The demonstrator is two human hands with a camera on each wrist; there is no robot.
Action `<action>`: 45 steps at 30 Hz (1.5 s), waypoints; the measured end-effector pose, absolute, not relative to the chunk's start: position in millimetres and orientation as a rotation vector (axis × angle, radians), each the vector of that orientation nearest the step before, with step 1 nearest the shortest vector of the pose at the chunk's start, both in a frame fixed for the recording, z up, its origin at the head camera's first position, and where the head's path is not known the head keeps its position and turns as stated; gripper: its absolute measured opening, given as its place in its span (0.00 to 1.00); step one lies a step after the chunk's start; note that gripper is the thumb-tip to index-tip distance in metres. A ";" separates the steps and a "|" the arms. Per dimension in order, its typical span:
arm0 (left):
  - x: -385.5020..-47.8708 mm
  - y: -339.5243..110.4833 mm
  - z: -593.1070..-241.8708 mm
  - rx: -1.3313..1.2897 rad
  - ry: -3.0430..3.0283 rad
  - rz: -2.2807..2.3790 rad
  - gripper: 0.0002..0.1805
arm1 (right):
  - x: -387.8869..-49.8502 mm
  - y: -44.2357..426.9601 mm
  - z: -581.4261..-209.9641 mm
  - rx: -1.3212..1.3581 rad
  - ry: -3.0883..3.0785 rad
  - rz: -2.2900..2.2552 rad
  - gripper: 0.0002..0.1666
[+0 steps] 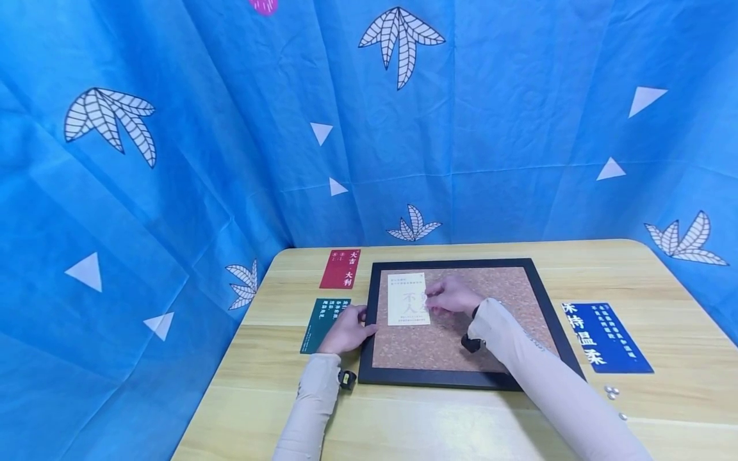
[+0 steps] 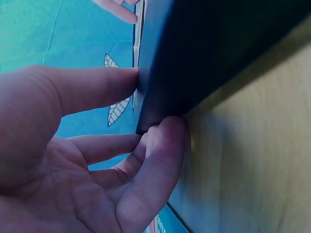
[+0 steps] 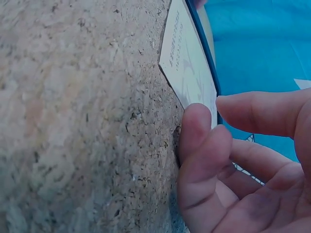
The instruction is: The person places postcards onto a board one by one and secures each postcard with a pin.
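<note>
A cork board point(image 1: 450, 349) in a black frame lies on the wooden table. On its upper left part is a cream card point(image 1: 406, 301) with printed characters. My right hand point(image 1: 455, 295) pinches the card's right edge; in the right wrist view, thumb and fingers point(image 3: 197, 124) meet at the card point(image 3: 187, 63), low over the cork. At the frame's left side my left hand point(image 1: 348, 330) grips the black border. The left wrist view shows the thumb on the upper face of the black frame point(image 2: 165, 92) and other fingers at its outer edge and underside.
Left of the board lie a red card point(image 1: 340, 269) and a green card point(image 1: 317, 330), the latter partly behind my left hand. To the right is a blue card point(image 1: 611, 339), with several small silvery pieces point(image 1: 612, 391) nearby. A blue patterned curtain point(image 1: 403, 128) hangs behind the table.
</note>
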State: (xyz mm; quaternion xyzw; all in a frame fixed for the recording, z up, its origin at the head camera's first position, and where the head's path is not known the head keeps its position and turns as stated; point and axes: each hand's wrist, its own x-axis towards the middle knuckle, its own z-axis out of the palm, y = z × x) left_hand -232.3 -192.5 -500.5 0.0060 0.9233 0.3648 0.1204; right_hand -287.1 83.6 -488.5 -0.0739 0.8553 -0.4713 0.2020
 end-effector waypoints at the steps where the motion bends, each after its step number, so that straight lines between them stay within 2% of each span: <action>1: -232.4 -192.5 -500.5 0.021 2.700 1.064 0.33 | -286.8 83.6 -488.5 -0.203 2.388 -1.321 0.26; 15: -229.7 -194.1 -490.1 0.062 2.826 0.978 0.34 | -281.8 83.9 -485.7 -0.246 2.395 -1.357 0.29; 21: -235.2 -194.1 -489.5 0.205 2.912 0.901 0.32 | -281.6 93.8 -485.4 -0.255 2.380 -1.409 0.29; 27: -241.0 -192.3 -495.1 0.452 2.954 0.728 0.31 | -274.4 115.1 -482.3 -0.240 2.397 -1.407 0.29; 45: -255.7 -192.6 -497.2 0.784 2.842 0.554 0.29 | -235.8 205.6 -447.0 -0.241 2.536 -1.429 0.27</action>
